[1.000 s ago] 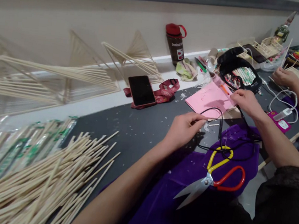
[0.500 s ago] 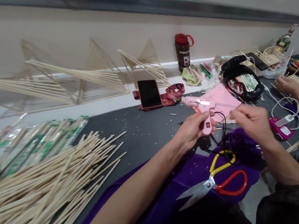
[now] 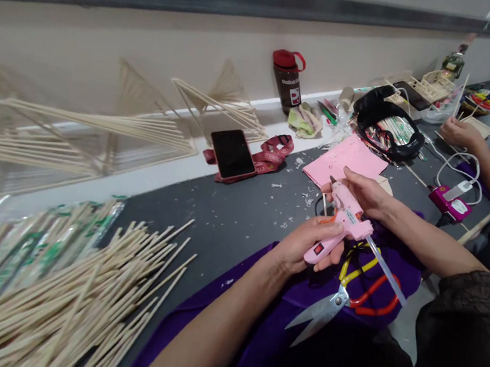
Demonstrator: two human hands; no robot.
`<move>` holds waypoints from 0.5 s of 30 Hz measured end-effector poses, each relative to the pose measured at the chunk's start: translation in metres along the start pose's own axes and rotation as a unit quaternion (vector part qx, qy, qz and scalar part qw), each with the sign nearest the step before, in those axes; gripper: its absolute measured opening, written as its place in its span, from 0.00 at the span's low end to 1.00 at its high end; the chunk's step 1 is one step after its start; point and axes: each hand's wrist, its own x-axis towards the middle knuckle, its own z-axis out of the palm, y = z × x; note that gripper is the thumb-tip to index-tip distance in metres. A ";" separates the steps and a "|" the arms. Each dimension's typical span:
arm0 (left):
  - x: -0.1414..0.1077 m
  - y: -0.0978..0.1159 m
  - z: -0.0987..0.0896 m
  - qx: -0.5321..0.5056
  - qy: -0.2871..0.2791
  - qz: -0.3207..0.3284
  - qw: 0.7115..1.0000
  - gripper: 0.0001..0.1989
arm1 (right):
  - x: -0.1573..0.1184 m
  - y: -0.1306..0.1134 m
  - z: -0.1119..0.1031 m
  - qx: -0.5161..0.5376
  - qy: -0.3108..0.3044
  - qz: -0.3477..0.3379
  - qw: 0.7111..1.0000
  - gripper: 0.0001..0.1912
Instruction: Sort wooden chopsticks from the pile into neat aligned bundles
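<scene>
My left hand [image 3: 304, 245] is closed around the handle of a pink hot glue gun [image 3: 349, 218], its nozzle pointing up and away from me. A long translucent glue stick [image 3: 387, 272] sticks out of the gun's rear, slanting down to the right. My right hand [image 3: 369, 193] is cupped behind the nozzle end, thumb raised and apart; the gun hides part of its fingers, and I cannot tell whether they touch it. Below lie scissors [image 3: 339, 301] with yellow and red handles, blades apart, on purple cloth [image 3: 264, 331].
Wooden sticks [image 3: 62, 298] are heaped at left, beside packaged sticks [image 3: 46, 244]. Stick frames [image 3: 146, 126] lean along the wall. A phone [image 3: 233, 154], pink paper [image 3: 344, 159], bottle [image 3: 287, 83], black headset [image 3: 386, 125] and magenta adapter [image 3: 449, 204] lie behind. Another person's hand [image 3: 462, 134] works at right.
The glue gun has turned, its nozzle swinging from left to away from me. My right hand has moved from the glue stick at the rear to beside the nozzle and opened.
</scene>
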 end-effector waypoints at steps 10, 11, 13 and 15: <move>-0.031 -0.008 -0.016 -0.024 -0.055 -0.049 0.997 0.21 | -0.003 -0.010 -0.026 -0.053 0.128 -0.130 0.982 0.17; -0.037 -0.004 -0.020 -0.018 -0.046 -0.035 0.998 0.21 | -0.006 -0.016 -0.035 -0.085 0.164 -0.151 0.971 0.17; -0.048 0.004 -0.029 0.000 -0.008 0.008 1.000 0.21 | -0.012 -0.027 -0.051 -0.176 0.215 -0.180 0.944 0.14; -0.053 0.012 -0.037 0.006 0.045 0.064 0.997 0.19 | -0.016 -0.033 -0.064 -0.306 0.241 -0.187 0.902 0.10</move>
